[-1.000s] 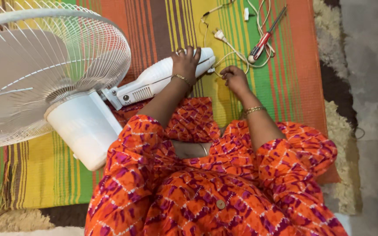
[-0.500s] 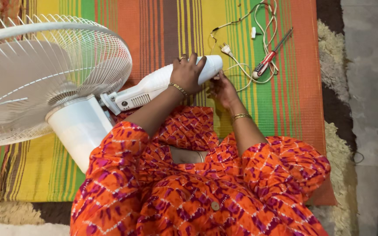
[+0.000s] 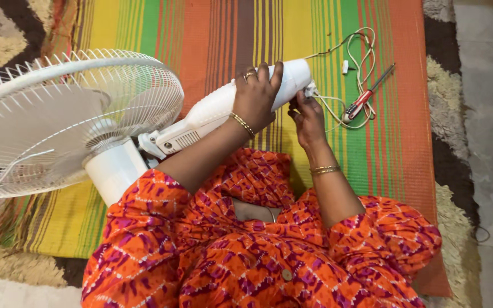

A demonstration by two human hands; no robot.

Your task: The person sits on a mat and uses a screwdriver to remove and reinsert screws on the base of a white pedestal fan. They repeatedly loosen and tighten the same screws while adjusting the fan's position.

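Left hand is wrapped over the top of the white plastic fan neck, fingers curled down around it in a firm grasp, a ring on one finger and a gold bangle at the wrist. The right hand is tucked up against the cut-off end of that same neck, fingertips pinched in right where the thin white wires come out, though I can't tell if it's actually gripping a wire or just pressing on the end. The neck lies tilted, its low end joined to the white cylindrical motor housing behind the white wire-grille fan head, which sits on its side at the left. Everything rests on a striped woven mat in orange, yellow and green. The wires loop out to the right of the hands across the mat, and a red-handled screwdriver lies among those loops, well clear of both hands. Under the mat there's a shaggy cream and brown rug. The person's orange and pink patterned sleeves fill the bottom of the view.
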